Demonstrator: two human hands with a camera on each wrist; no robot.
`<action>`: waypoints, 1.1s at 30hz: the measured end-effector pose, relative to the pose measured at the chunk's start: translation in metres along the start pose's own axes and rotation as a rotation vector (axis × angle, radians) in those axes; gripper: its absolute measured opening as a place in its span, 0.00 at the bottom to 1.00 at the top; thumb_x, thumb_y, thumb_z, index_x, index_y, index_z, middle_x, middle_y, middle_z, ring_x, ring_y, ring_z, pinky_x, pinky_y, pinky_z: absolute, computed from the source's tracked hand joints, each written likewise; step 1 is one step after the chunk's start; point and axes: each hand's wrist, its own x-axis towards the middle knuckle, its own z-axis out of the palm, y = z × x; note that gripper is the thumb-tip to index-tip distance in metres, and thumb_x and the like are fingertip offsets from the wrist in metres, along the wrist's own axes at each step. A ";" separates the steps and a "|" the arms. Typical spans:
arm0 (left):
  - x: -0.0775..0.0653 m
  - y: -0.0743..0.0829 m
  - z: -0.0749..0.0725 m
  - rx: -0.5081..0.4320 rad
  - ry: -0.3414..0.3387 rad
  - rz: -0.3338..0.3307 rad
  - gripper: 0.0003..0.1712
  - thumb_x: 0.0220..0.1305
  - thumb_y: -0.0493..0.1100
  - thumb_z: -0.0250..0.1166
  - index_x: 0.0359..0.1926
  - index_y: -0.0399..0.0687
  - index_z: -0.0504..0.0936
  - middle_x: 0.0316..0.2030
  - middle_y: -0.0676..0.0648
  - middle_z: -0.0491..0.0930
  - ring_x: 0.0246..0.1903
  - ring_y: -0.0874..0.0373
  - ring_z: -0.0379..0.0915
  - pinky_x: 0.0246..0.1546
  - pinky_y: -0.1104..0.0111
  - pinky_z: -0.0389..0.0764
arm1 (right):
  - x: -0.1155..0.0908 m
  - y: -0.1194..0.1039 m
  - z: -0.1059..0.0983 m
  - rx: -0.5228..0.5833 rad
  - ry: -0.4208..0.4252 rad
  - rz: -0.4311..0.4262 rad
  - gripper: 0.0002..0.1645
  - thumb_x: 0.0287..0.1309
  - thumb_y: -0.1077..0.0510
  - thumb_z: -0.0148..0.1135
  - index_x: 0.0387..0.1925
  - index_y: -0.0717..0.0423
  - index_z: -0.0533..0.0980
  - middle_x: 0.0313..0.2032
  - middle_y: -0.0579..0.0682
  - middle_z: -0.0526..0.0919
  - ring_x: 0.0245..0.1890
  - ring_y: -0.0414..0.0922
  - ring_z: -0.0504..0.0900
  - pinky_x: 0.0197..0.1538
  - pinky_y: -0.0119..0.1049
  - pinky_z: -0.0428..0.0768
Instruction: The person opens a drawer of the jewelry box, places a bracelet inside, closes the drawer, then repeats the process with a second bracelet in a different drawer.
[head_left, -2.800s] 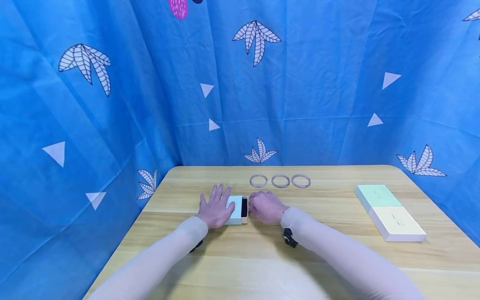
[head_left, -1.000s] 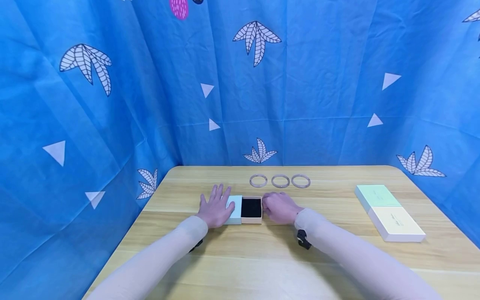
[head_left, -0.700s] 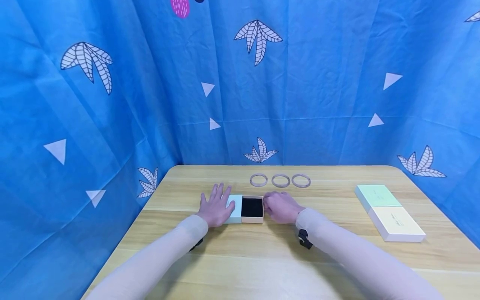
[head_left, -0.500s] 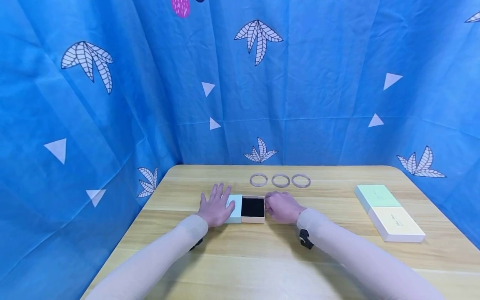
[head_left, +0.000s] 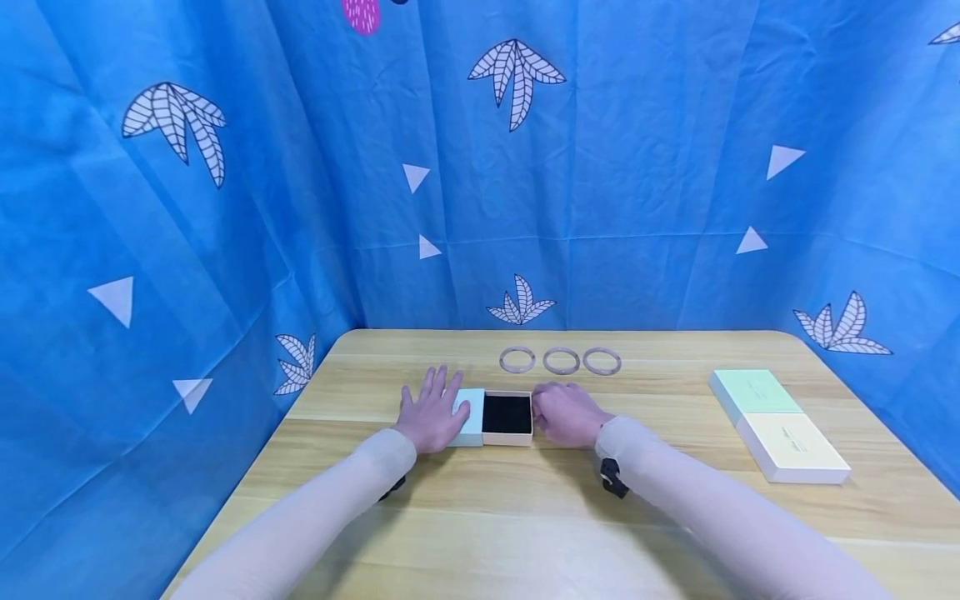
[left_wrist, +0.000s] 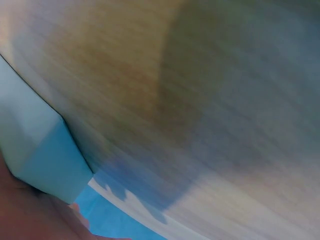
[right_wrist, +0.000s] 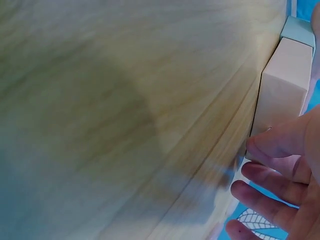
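Observation:
A drawer-style gift box lies on the table, with a pale blue sleeve and a pinkish drawer slid most of the way out to the right. Black padding lines the drawer. My left hand rests over the sleeve's left part with fingers spread and straight, the thumb on its top. My right hand is at the drawer's right end. In the right wrist view, its thumb and forefinger pinch at the drawer's end face; the pinched spot itself is covered by the fingertips. The other fingers are loosely bent.
Three pale purple bangles lie in a row behind the box on the wooden table. At the right, a green box and a cream box stand end to end. A blue patterned curtain hangs behind and at the left.
My right hand has moved right, drawing the drawer out of the sleeve and showing more black padding; the motion slowed lately. My left hand has stayed on the sleeve.

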 end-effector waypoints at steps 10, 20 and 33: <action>0.000 -0.001 -0.002 0.004 -0.021 -0.004 0.41 0.74 0.69 0.32 0.81 0.63 0.41 0.82 0.45 0.35 0.80 0.47 0.23 0.71 0.30 0.34 | -0.003 0.003 0.000 0.006 -0.004 0.034 0.17 0.51 0.65 0.62 0.16 0.41 0.74 0.34 0.40 0.83 0.35 0.41 0.81 0.40 0.51 0.79; 0.000 0.001 -0.002 0.010 -0.012 -0.001 0.41 0.75 0.69 0.32 0.82 0.62 0.41 0.82 0.45 0.36 0.80 0.47 0.24 0.71 0.31 0.35 | 0.000 -0.002 -0.001 -0.006 -0.007 0.007 0.16 0.53 0.64 0.63 0.16 0.42 0.75 0.30 0.39 0.81 0.33 0.40 0.79 0.38 0.49 0.78; -0.004 0.002 -0.002 -0.008 -0.003 0.004 0.41 0.75 0.68 0.33 0.82 0.59 0.43 0.81 0.44 0.36 0.80 0.45 0.26 0.69 0.28 0.35 | 0.002 -0.002 0.003 -0.018 0.007 0.013 0.16 0.51 0.63 0.64 0.16 0.42 0.73 0.28 0.38 0.79 0.30 0.40 0.78 0.35 0.46 0.76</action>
